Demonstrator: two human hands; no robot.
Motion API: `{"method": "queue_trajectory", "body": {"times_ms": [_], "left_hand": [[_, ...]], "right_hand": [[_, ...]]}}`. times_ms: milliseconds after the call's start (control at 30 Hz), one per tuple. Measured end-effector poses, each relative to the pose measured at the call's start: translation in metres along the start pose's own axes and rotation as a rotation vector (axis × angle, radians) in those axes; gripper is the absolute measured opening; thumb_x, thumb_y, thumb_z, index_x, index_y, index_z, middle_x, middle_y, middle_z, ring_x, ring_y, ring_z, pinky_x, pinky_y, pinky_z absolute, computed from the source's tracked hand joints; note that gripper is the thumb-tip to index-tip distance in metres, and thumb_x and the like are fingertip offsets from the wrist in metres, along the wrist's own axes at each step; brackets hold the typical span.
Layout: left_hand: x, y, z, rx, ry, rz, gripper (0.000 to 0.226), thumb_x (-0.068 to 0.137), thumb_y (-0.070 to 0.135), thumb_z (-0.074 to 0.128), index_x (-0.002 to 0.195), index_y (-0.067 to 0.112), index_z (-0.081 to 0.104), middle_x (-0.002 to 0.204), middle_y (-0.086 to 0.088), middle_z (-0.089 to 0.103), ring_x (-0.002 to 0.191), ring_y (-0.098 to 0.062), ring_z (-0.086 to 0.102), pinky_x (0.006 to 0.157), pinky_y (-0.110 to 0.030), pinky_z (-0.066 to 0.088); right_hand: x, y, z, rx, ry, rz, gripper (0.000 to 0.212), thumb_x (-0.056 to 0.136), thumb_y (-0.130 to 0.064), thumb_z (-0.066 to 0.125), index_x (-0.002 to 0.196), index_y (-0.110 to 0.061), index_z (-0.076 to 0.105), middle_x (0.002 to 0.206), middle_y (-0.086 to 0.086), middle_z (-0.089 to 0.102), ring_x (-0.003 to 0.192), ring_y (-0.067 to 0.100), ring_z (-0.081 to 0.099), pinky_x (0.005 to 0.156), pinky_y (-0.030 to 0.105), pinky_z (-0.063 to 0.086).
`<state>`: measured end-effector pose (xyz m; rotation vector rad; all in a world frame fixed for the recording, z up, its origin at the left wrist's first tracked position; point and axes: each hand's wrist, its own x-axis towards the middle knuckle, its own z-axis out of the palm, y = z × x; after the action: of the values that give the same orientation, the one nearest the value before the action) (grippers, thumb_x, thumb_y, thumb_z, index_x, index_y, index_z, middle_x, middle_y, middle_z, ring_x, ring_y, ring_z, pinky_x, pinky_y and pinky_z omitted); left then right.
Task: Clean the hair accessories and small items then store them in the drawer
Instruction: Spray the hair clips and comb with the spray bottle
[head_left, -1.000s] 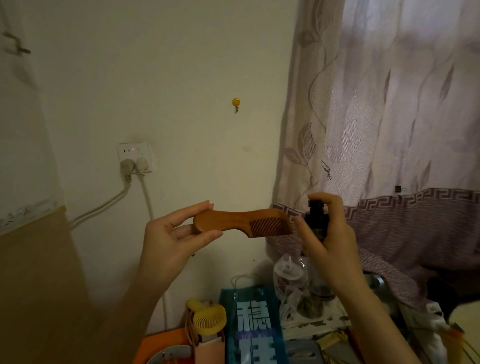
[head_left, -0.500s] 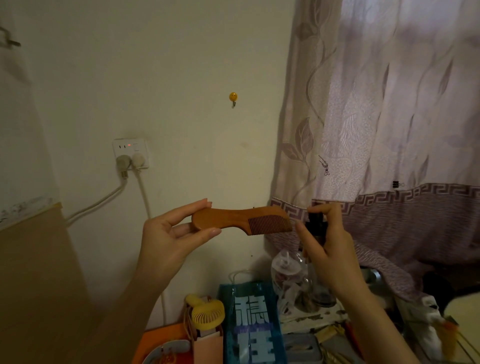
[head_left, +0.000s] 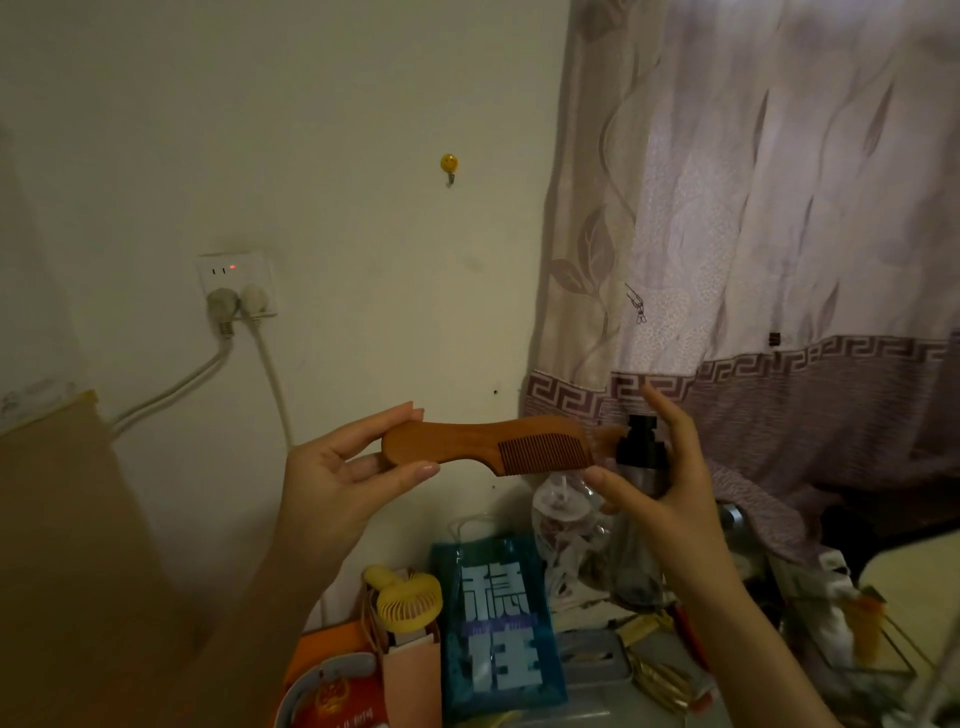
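A brown wooden comb (head_left: 483, 447) is held level in the air, teeth pointing down at its right end. My left hand (head_left: 337, 478) pinches its handle between thumb and fingers. My right hand (head_left: 660, 478) grips a small spray bottle (head_left: 640, 452) with a black nozzle, just to the right of the comb's teeth. The index finger is lifted above the nozzle and the nozzle faces the comb. The bottle's lower body is hidden by my palm. No drawer is in view.
Below lies a cluttered surface: a yellow handheld fan (head_left: 405, 603), a teal bag with white characters (head_left: 498, 629), a clear container (head_left: 566, 519) and an orange box (head_left: 332, 670). A wall socket with two plugs (head_left: 236, 286) is at left, a patterned curtain (head_left: 753, 234) at right.
My right index finger has lifted off the nozzle top. Both hands and the comb sit lower in the frame as my head tilted up.
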<state>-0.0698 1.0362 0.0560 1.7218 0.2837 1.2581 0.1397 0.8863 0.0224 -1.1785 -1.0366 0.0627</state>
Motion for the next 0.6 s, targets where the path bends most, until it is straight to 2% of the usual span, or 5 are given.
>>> {"method": "queue_trajectory", "body": {"times_ms": [67, 200, 400, 500, 600], "left_hand": [[-0.004, -0.008, 0.003, -0.013, -0.012, -0.021, 0.054, 0.056, 0.000, 0.076, 0.106, 0.019, 0.067, 0.101, 0.007, 0.073, 0.089, -0.017, 0.071, 0.077, -0.020, 0.055], [-0.015, -0.027, 0.010, -0.037, -0.027, -0.073, 0.052, 0.056, 0.003, 0.075, 0.105, 0.019, 0.067, 0.103, 0.006, 0.073, 0.091, -0.016, 0.071, 0.079, -0.023, 0.056], [-0.039, -0.066, 0.026, -0.048, -0.059, -0.216, 0.047, 0.063, 0.005, 0.076, 0.104, 0.025, 0.067, 0.104, 0.010, 0.072, 0.097, -0.015, 0.069, 0.078, -0.031, 0.058], [-0.052, -0.091, 0.038, -0.067, -0.082, -0.312, 0.047, 0.068, -0.003, 0.075, 0.103, 0.027, 0.067, 0.100, 0.013, 0.073, 0.094, -0.010, 0.069, 0.072, -0.023, 0.058], [-0.065, -0.116, 0.050, -0.080, -0.115, -0.382, 0.047, 0.064, 0.000, 0.076, 0.102, 0.025, 0.066, 0.100, 0.012, 0.073, 0.094, -0.009, 0.069, 0.073, -0.021, 0.056]], "right_hand": [[-0.009, 0.002, 0.000, -0.011, 0.010, 0.022, 0.075, 0.068, -0.024, 0.074, 0.133, -0.041, 0.040, 0.115, -0.040, 0.050, 0.108, -0.017, 0.051, 0.085, 0.023, 0.051], [-0.029, 0.014, -0.006, 0.027, 0.038, 0.103, 0.069, 0.076, -0.005, 0.072, 0.135, -0.026, 0.044, 0.114, -0.028, 0.049, 0.094, -0.022, 0.054, 0.065, 0.008, 0.050], [-0.065, 0.042, -0.020, 0.002, 0.102, 0.211, 0.066, 0.070, -0.017, 0.073, 0.130, -0.032, 0.048, 0.121, -0.013, 0.059, 0.102, 0.006, 0.063, 0.068, 0.028, 0.059], [-0.084, 0.059, -0.030, -0.015, 0.122, 0.274, 0.066, 0.072, -0.018, 0.075, 0.131, -0.033, 0.048, 0.128, -0.001, 0.058, 0.106, 0.017, 0.064, 0.070, 0.033, 0.059], [-0.105, 0.074, -0.038, -0.019, 0.164, 0.350, 0.065, 0.077, -0.009, 0.072, 0.134, -0.026, 0.046, 0.126, 0.004, 0.058, 0.099, 0.007, 0.065, 0.066, 0.027, 0.058]]}}
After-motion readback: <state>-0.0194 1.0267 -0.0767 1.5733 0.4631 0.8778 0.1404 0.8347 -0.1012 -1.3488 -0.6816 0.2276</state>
